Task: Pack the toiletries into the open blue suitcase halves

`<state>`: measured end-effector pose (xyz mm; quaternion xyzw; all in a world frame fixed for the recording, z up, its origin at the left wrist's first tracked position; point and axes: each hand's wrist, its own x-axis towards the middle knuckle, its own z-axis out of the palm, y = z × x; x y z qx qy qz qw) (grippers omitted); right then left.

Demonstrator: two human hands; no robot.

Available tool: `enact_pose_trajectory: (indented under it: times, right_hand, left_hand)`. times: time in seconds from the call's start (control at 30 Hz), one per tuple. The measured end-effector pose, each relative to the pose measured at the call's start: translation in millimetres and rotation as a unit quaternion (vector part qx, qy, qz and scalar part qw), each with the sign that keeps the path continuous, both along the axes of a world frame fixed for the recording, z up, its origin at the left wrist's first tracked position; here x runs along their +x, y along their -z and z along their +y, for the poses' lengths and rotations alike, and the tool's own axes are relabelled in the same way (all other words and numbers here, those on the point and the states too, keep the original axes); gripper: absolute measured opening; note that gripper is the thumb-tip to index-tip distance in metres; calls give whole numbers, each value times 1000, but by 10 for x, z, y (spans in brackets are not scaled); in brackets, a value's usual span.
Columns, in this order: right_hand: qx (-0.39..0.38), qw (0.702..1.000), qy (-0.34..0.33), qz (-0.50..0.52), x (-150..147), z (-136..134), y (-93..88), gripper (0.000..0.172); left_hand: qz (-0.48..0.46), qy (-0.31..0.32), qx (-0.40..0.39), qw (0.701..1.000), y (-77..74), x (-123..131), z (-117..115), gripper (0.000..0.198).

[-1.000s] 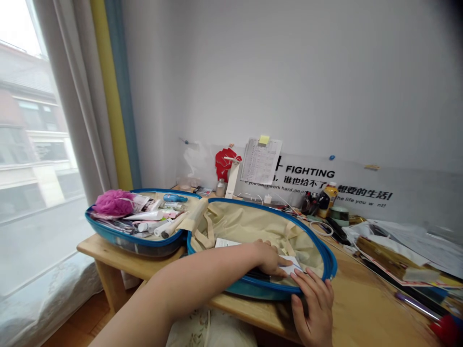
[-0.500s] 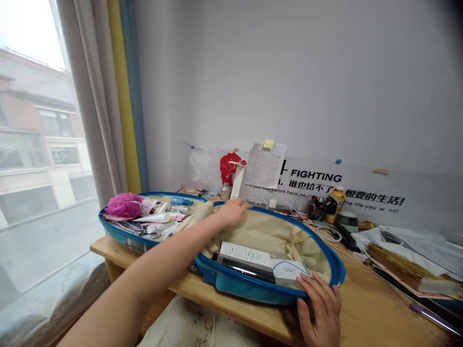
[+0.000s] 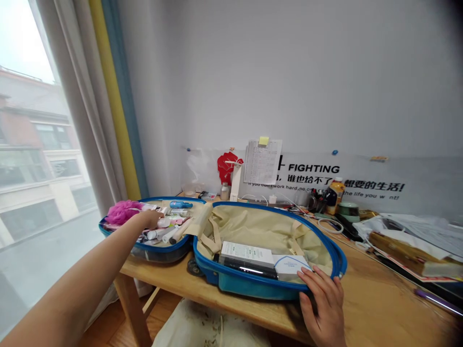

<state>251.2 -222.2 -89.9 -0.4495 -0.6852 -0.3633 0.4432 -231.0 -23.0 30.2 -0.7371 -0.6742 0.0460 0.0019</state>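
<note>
A blue suitcase [image 3: 208, 284] lies spread open on the desk, its two halves side by side. My left hand [image 3: 151, 219] reaches into the left half, down among tubes and small bottles; its fingers are too small and partly hidden to show whether they grip anything. Beside it sit a pink bath puff [image 3: 123, 212] and a blue bottle [image 3: 181, 205]. My right hand [image 3: 323, 299] rests with fingers stretched over the near right rim of the other half. Close to those fingertips is a white box [image 3: 292, 266], alongside a printed carton [image 3: 248, 254] and a shiny black box [image 3: 249, 268].
The wooden desk [image 3: 365, 299] carries papers [image 3: 427, 236], a brown pouch [image 3: 398, 253] and a purple pen [image 3: 434, 297] at right. An orange-capped bottle [image 3: 335, 195] and a white lamp [image 3: 236, 183] stand along the wall. A window lies to the left.
My left hand has moved left, from over the suitcase's middle into the toiletries of the left half. My right hand stays on the rim. The view has shifted slightly.
</note>
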Motion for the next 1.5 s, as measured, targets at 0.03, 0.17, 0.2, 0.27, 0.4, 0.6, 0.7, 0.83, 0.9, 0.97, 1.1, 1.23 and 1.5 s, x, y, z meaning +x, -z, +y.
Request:
enact_pose_trajectory:
  times: [0.03,0.17,0.2,0.27,0.4,0.6,0.7,0.83,0.9,0.97,1.1,1.23,1.5]
  right_hand:
    - [0,1000,1,1,-2,-3,-2,30]
    - [1,1000,4,-5,-13,-13,-21,30]
    - [2,1000,2,-7,-17,-14,-28,30]
    - [7,1000,-3,-8,-25,-14,-41,28]
    - [6,1000,-8,-8,-31,-7,-47,28]
    - [4,1000,-1,0,-1,4,-6,29]
    - [3,1000,8,0,6,7,2,29]
    - [7,1000,6,-3,3,9,0,29]
    - [5,1000,6,-2,5,7,3,30]
    - [2,1000,5,-3,13,4,9,30]
    - [2,1000,9,-13,34,4,17,29]
    - [5,1000,11,-23,39,10,22,30]
    - [-3,1000,4,-2,24,-10,10,32]
  left_hand:
    - [15,-3,-17,1000,18,-19,5,30]
    - [39,-1,-48,998,50,-73,-8,38]
    - [38,2,-43,998,53,-87,-23,42]
    - [33,10,-26,999,55,-115,-65,52]
    - [22,25,31,999,-8,-110,-146,56]
    - [2,74,148,986,-363,342,-171,51]
    - [-3,153,176,973,-534,818,-208,53]
    - [-2,285,161,945,-546,1566,-284,53]
    - [-5,336,146,931,-452,1905,-304,53]
    - [-12,371,129,920,-319,2176,-305,50]
    - [-37,402,91,911,-50,2473,-270,47]
    - [-88,399,75,910,69,2504,-239,60]
    - [-226,350,76,906,23,2464,-264,57]
